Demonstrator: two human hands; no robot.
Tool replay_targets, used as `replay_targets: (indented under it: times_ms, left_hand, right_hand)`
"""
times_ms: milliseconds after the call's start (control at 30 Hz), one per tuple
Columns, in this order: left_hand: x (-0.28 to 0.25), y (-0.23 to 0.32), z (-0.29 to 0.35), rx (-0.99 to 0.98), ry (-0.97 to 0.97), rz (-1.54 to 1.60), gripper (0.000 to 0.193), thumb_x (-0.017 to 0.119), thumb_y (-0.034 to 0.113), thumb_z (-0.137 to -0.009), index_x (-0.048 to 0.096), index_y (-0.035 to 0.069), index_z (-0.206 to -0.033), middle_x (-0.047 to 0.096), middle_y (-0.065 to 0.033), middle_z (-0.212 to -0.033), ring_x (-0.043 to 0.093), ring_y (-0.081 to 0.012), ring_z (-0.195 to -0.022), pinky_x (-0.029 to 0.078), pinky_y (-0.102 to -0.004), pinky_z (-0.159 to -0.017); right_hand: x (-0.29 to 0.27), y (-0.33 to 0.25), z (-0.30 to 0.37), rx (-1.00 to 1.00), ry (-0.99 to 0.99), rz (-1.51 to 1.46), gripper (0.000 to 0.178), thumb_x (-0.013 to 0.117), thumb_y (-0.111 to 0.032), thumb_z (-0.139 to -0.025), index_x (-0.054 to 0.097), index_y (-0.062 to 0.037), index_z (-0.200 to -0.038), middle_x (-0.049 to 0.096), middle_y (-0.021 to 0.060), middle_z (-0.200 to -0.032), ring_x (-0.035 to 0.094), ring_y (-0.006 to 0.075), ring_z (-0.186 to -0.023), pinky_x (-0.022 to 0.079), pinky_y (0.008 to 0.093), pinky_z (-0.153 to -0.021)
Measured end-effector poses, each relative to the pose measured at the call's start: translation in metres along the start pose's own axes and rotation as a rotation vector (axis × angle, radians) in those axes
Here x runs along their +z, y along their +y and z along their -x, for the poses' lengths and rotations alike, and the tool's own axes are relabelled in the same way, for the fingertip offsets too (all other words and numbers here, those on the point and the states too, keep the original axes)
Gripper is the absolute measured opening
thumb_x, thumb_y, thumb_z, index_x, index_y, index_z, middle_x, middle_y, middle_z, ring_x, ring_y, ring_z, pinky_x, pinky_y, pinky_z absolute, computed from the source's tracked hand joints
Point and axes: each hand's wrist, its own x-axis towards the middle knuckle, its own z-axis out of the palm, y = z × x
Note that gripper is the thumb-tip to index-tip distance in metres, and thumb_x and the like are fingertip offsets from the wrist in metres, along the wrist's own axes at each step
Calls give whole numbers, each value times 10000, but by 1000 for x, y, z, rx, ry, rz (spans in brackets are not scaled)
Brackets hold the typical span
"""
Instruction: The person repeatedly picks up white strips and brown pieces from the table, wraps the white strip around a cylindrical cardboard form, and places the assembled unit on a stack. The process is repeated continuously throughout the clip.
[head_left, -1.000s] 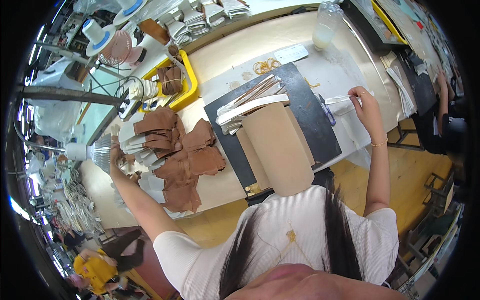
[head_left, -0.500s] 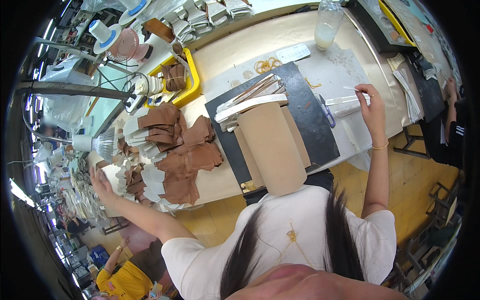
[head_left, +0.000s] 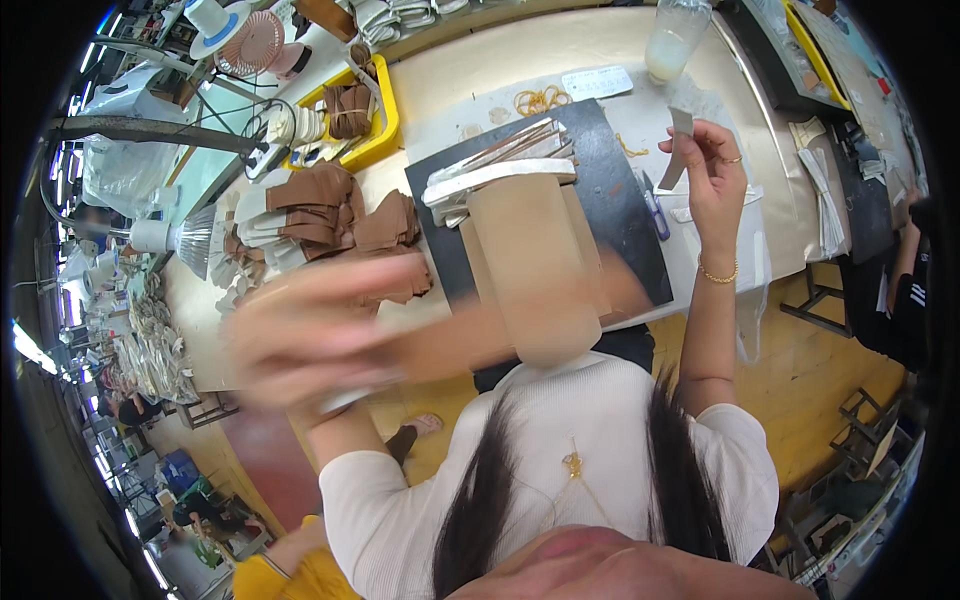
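Note:
My left hand (head_left: 310, 325) is smeared by motion at the left front of the bench. It carries a blurred brown leather piece (head_left: 450, 345) that stretches right, across the near part of a tan rounded panel (head_left: 525, 235). That panel lies on a black board (head_left: 615, 200), its near end at my waist. My right hand (head_left: 716, 180) is raised right of the board, pinching a thin grey strip (head_left: 678, 150) between thumb and fingers. Long white and brown strips (head_left: 500, 175) lie bundled across the panel's far end. Stacked brown leather pieces (head_left: 315, 205) with pale ends lie at left.
A yellow bin (head_left: 385, 130) holds rolled brown pieces. Purple-handled scissors (head_left: 656, 212) lie beside the board, yellow rubber bands (head_left: 542, 101) beyond it. A clear bottle (head_left: 672, 45) stands at the back. A lamp (head_left: 195, 240) overhangs the left side. Co-workers are at lower left and far right.
My left hand has swung right from the bench's left edge and now carries a brown leather piece. My right hand has shifted left, and its strip now stands upright.

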Motion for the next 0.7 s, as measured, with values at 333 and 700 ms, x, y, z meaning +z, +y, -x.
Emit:
replay_targets:
  times_ms: [333, 700]
  left_hand:
    - [82, -91, -16, -866, 275, 597, 355, 684, -32, -756, 558, -29, -1089, 577, -72, -960, 613, -105, -733, 523, -222, -577]
    - [126, -105, 39, -856, 679, 998, 278, 612, 20, -839, 541, -55, -1098, 619, -99, -868, 629, -147, -655, 511, -221, -534]
  right_hand:
    - [-41, -22, 19, 171, -74, -42, 196, 585, -88, -895, 552, -1, -1068, 627, 74, -890, 556, 99, -725, 446, 216, -671]
    - [46, -53, 18, 333, -549, -37, 121, 647, -69, -833, 656, 10, -924, 632, 27, -770, 548, 59, -636, 457, 197, -558]
